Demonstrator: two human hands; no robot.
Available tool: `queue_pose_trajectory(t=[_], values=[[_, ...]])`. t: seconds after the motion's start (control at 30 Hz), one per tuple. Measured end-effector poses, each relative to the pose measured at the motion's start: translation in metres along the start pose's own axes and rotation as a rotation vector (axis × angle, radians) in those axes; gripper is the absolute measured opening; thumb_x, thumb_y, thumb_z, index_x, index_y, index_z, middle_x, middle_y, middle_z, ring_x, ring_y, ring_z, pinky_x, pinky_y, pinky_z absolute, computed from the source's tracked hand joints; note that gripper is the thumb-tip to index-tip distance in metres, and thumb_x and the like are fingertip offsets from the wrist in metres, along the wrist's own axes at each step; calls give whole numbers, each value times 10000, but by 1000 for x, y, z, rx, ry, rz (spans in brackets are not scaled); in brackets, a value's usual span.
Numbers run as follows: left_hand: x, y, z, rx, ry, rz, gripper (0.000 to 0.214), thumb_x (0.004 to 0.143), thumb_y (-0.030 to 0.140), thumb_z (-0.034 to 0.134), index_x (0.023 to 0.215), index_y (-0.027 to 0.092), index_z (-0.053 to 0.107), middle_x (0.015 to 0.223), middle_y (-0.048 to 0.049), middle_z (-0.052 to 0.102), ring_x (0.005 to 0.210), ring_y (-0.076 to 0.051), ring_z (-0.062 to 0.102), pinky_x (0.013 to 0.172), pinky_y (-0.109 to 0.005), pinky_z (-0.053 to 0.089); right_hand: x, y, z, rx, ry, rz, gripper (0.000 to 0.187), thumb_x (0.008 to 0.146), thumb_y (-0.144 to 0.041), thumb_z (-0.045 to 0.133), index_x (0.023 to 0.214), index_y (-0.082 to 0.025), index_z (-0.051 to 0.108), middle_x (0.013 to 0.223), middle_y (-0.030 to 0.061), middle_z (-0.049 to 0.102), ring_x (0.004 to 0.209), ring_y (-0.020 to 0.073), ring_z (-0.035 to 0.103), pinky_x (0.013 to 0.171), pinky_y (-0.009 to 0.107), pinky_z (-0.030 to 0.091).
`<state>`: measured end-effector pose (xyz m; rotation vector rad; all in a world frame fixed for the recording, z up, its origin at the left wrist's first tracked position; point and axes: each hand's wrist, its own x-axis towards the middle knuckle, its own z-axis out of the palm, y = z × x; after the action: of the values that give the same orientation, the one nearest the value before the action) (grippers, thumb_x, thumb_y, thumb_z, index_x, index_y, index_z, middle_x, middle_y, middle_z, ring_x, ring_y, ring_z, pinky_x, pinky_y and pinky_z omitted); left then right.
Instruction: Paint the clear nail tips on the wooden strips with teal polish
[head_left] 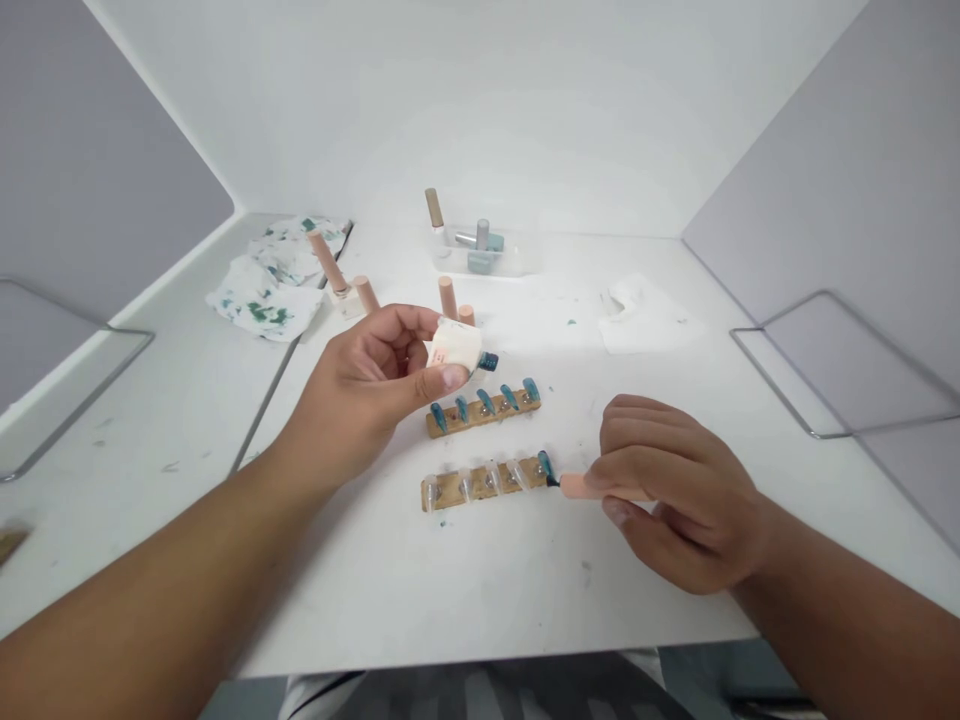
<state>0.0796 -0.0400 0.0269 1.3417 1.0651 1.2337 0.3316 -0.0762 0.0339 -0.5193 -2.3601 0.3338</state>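
Tilted on its side, an uncapped white nail polish bottle (454, 346) is pinched in my left hand (375, 375), its teal-stained neck pointing right. My right hand (675, 490) grips the peach cap of a nail polish brush (576, 487). The dark brush tip touches, or nearly touches, the teal false nail (546, 464) at the right end of the nearer wooden strip (448, 490). Several clear false nails (493, 477) are fixed along the rest of that strip. Behind it lies a second wooden strip (472, 418), bearing several teal false nails (485, 401).
Peach-capped bottles (328, 262) stand beyond my left hand. A clear plastic tray (517, 262) with small bottles sits at the back. Teal-smeared tissues (262, 305) lie at left, a white tissue (637, 312) at right. Wire stands (825, 435) flank both sides.
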Motion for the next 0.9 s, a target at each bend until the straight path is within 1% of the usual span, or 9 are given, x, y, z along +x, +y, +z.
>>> queue_pose_trajectory(t=[0.17, 0.3, 0.43, 0.57, 0.63, 0.73, 0.8, 0.9], values=[[0, 1, -1, 9, 7, 12, 299, 634, 221, 792, 899, 270, 663, 731, 18, 550, 674, -124, 532, 575, -240, 437, 0, 2, 3, -49, 73, 32, 194, 697, -57, 456, 848, -155, 526, 578, -21, 441, 509, 106, 366, 507, 263, 308], [0, 0, -1, -2, 3, 0, 310, 630, 220, 795, 906, 265, 662, 731, 19, 559, 668, -121, 539, 575, -240, 438, -3, 4, 6, -91, 59, 65, 172, 708, -64, 458, 829, -172, 515, 583, -30, 445, 518, 106, 373, 524, 263, 311], [0, 1, 0, -12, 20, 12, 302, 619, 198, 795, 886, 256, 667, 729, 19, 559, 652, -124, 542, 572, -242, 452, -4, 3, 4, -35, 36, 42, 152, 718, -88, 443, 820, -180, 508, 569, -22, 457, 495, 114, 379, 519, 278, 315], [0, 5, 1, -67, 24, 26, 258, 635, 179, 779, 861, 239, 671, 747, 29, 591, 672, -107, 549, 640, -225, 477, -3, 0, 0, 25, 10, 28, 166, 729, -96, 420, 832, -172, 526, 556, -15, 451, 486, 115, 364, 508, 283, 318], [0, 7, 1, -100, 22, 18, 247, 643, 168, 774, 857, 237, 671, 749, 35, 600, 683, -96, 549, 665, -208, 477, -3, -1, 0, 61, 35, 31, 164, 729, -89, 420, 821, -171, 527, 543, -19, 443, 480, 111, 364, 502, 278, 320], [0, 7, 0, -135, 13, 11, 235, 652, 175, 772, 856, 236, 672, 717, 37, 576, 660, -85, 524, 643, -195, 467, -3, 0, 0, 103, 91, 20, 172, 713, -71, 436, 827, -160, 529, 549, -10, 476, 482, 110, 387, 497, 276, 331], [-1, 7, 0, -147, 18, 5, 251, 670, 197, 761, 902, 241, 675, 682, 38, 534, 622, -79, 487, 611, -195, 459, -4, 2, 2, 113, 134, 22, 196, 700, -53, 446, 843, -156, 532, 562, -4, 500, 486, 111, 401, 489, 273, 339], [-4, 7, -3, -190, 61, -22, 368, 699, 224, 737, 1053, 270, 650, 620, 53, 437, 570, -73, 429, 573, -199, 449, -6, 7, 4, 148, 197, 61, 222, 699, -37, 453, 859, -166, 536, 573, -5, 527, 497, 109, 407, 477, 258, 350]])
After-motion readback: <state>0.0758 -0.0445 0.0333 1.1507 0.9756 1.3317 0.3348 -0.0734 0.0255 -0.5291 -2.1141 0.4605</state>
